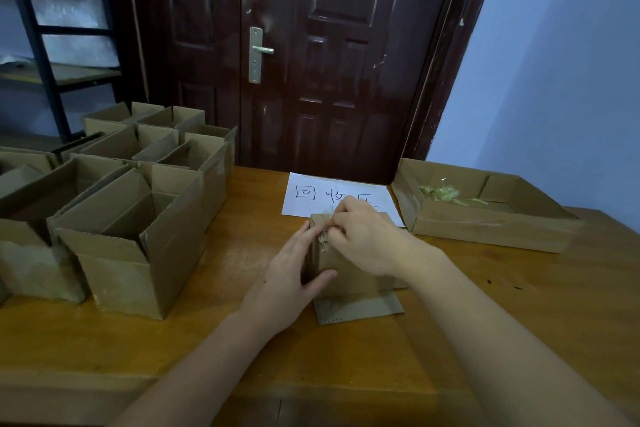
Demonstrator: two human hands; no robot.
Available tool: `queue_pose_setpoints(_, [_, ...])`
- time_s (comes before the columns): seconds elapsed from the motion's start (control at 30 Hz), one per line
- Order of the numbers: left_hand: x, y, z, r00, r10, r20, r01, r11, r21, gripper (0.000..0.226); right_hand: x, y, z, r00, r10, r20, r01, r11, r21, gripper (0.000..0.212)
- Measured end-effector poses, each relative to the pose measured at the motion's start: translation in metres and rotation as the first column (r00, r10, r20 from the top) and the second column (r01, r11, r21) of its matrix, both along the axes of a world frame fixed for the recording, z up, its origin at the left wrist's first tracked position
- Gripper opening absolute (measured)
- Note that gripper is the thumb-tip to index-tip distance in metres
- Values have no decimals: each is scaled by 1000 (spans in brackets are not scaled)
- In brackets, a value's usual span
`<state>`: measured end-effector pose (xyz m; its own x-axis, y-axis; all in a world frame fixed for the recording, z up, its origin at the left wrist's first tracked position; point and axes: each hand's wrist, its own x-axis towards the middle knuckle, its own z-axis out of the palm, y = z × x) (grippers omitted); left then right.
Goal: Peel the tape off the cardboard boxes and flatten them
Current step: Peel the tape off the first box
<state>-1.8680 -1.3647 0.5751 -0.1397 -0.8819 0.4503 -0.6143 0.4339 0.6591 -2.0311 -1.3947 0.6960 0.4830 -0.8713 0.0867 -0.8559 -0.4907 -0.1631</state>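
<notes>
The right hand (367, 239) pinches a strip of tape (325, 236) at the top of a small cardboard box (341, 274) standing in the middle of the table (519, 322), while the left hand (294, 274) holds the box's left side, fingers flat along the wall and thumb hooked across the front. The tape end is partly hidden by the fingers, so how much is already free is hard to tell. To peel well, the pull should run low and along the seam while the left hand keeps pressing the box down so it does not lift or tip. A flap (358, 310) lies flat toward the person. Open boxes (131, 239) crowd the left, a shallow tray box (485, 218) with tape scraps (440, 192) sits to the right, and a paper sign (311, 198) lies just behind. The bare wood nearest the person is the best room for flattening.
</notes>
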Motion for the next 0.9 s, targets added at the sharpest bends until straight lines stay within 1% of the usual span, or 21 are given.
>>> queue_pose_setpoints(0.1, [0, 0, -1, 1000, -2, 1, 2, 1000, -3, 75, -5, -1, 8, 994, -47, 96, 32, 988, 150, 40])
queue_pose_setpoints(0.2, [0, -1, -2, 1000, 2, 24, -2, 1000, -13, 74, -16, -14, 12, 994, -12, 112, -5, 989, 149, 28])
queue_pose_setpoints(0.27, [1, -2, -1, 999, 15, 46, -13, 999, -43, 73, -20, -20, 9, 976, -47, 213, 10, 985, 172, 17])
queue_pose_setpoints(0.3, [1, -3, 1, 997, 27, 75, -22, 997, -69, 72, -20, -22, 6, 955, -84, 286, 25, 979, 202, 17])
queue_pose_setpoints(0.33, [1, -5, 6, 992, 42, 118, -30, 995, -100, 71, -18, -24, 3, 929, -133, 345, 51, 970, 236, 21])
queue_pose_setpoints(0.37, [2, -6, 11, 983, 56, 174, -34, 992, -125, 70, -14, -24, 1, 912, -178, 369, 87, 964, 251, 27])
queue_pose_setpoints(0.43, [0, -8, 23, 961, 84, 262, -41, 986, -163, 69, -7, -24, -3, 924, -223, 311, 167, 966, 198, 31])
queue_pose_setpoints(0.47, [-2, -9, 28, 953, 102, 284, -52, 983, -178, 67, -4, -22, -4, 933, -235, 273, 201, 968, 149, 27])
queue_pose_setpoints(0.53, [-6, -8, 35, 944, 135, 301, -79, 978, -191, 64, 3, -16, -4, 932, -240, 272, 227, 971, 77, 18])
queue_pose_setpoints(0.63, [-7, -7, 35, 934, 148, 326, -90, 979, -184, 64, 9, -9, -3, 932, -248, 264, 255, 967, 8, 13])
queue_pose_setpoints(0.7, [-5, -8, 34, 926, 150, 347, -85, 977, -194, 66, 3, -13, 3, 923, -304, 236, 322, 946, -41, 10])
queue_pose_setpoints(0.77, [-5, -9, 35, 918, 150, 367, -76, 975, -206, 64, -9, -18, 5, 912, -352, 212, 384, 913, -139, 8])
queue_pose_setpoints(0.83, [-6, -9, 35, 916, 146, 373, -73, 976, -203, 63, -20, -21, 0, 917, -340, 210, 382, 900, -212, 11])
queue_pose_setpoints(0.9, [-7, -8, 34, 919, 143, 367, -74, 978, -196, 63, -23, -21, -7, 943, -260, 207, 303, 928, -215, 15])
